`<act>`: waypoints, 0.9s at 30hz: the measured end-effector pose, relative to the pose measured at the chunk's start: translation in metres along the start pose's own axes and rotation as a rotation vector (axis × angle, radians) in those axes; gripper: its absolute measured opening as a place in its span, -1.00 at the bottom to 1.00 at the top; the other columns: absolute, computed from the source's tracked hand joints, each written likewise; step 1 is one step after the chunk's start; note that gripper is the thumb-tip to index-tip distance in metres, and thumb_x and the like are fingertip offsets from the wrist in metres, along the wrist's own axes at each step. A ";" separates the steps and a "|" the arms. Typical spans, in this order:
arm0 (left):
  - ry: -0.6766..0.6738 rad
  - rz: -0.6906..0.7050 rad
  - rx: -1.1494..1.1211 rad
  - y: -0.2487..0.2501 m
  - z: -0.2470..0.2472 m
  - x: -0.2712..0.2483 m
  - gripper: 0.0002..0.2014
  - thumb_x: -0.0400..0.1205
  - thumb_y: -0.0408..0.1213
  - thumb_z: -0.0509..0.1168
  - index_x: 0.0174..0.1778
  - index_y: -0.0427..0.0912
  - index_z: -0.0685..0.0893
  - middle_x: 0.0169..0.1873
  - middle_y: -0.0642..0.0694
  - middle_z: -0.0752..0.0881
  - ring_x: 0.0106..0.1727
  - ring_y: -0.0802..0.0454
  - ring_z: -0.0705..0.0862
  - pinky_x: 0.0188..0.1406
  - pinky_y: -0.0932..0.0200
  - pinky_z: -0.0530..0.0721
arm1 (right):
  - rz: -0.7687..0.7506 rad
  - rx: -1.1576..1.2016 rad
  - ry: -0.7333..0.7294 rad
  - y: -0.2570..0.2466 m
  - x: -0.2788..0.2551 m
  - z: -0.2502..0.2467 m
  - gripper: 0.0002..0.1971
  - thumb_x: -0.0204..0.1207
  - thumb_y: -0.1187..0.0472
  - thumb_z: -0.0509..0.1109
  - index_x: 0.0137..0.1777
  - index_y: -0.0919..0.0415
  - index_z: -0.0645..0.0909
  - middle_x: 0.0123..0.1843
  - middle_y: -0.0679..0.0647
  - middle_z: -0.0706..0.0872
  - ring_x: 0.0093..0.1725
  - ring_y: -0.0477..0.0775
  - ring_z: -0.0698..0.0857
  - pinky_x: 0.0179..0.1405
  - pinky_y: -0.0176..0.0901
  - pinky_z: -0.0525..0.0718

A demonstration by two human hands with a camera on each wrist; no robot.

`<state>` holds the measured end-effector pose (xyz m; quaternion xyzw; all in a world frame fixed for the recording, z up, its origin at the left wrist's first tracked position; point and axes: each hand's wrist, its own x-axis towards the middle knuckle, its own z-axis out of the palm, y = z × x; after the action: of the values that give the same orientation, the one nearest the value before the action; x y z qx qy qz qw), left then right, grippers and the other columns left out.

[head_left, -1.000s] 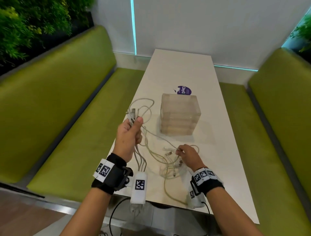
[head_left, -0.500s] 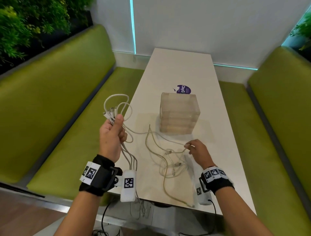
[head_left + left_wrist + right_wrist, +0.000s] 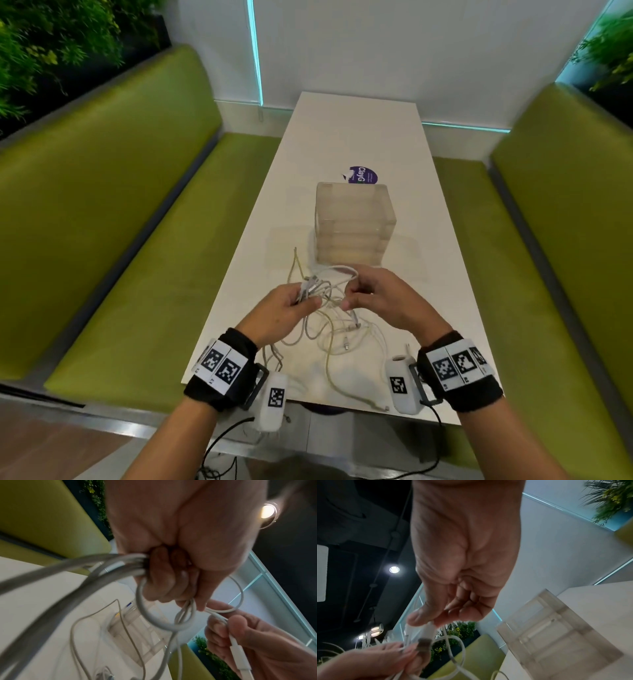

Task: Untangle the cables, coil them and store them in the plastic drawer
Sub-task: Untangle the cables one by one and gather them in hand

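A tangle of white cables (image 3: 337,337) lies on the near end of the white table (image 3: 346,123). My left hand (image 3: 284,310) grips a bunch of cable ends (image 3: 120,566) above the tangle. Close to it on the right, my right hand (image 3: 373,296) pinches a white connector (image 3: 427,629) of one cable between thumb and fingers. That connector (image 3: 240,657) also shows in the left wrist view. A loop of cable (image 3: 339,270) runs between the two hands. The translucent plastic drawer unit (image 3: 354,222) stands just beyond them, its drawers closed.
Green benches run along both sides, the left bench (image 3: 120,240) and the right bench (image 3: 548,240). A purple sticker (image 3: 361,174) lies behind the drawer unit. One cable end (image 3: 380,404) reaches the table's near edge. Plants (image 3: 51,41) line the back left.
My left hand has come in from the left, over the bench, to above the table with its bunch. My right hand has risen off the tangle with a connector and met it.
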<state>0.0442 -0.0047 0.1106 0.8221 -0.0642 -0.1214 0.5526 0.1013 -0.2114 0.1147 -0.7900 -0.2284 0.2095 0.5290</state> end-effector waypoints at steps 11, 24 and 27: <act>-0.205 -0.059 -0.141 0.000 0.006 -0.011 -0.88 0.65 -0.33 0.31 -0.21 -0.11 0.60 -0.60 0.18 0.40 -0.61 0.26 0.29 -0.60 0.40 0.23 | 0.122 0.022 -0.086 0.021 -0.012 0.010 -0.86 0.48 0.18 0.47 0.02 0.07 0.77 -0.01 0.13 0.81 0.06 0.18 0.74 0.17 0.18 0.65; 0.281 -0.049 -0.561 -0.024 -0.006 -0.011 -0.81 0.73 -0.30 0.14 -0.19 -0.19 0.55 -0.60 0.12 0.26 -0.58 0.17 0.17 -0.64 0.33 0.20 | 0.153 -0.303 -0.383 0.046 -0.036 0.063 -0.91 0.54 0.19 0.43 -0.03 0.13 0.74 -0.09 -0.09 0.69 -0.22 -0.35 0.61 -0.12 -0.39 0.55; 0.265 -0.033 -0.559 -0.021 -0.002 -0.010 -0.82 0.72 -0.29 0.15 -0.19 -0.19 0.54 -0.60 0.13 0.27 -0.59 0.18 0.17 -0.64 0.33 0.20 | 0.172 -0.354 -0.444 0.051 -0.040 0.083 -0.86 0.53 0.19 0.43 0.03 0.18 0.75 0.04 0.07 0.74 -0.06 -0.14 0.64 0.03 -0.18 0.63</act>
<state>0.0342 0.0080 0.0933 0.6479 0.0577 -0.0349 0.7587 0.0282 -0.1903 0.0417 -0.8211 -0.3039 0.3784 0.3004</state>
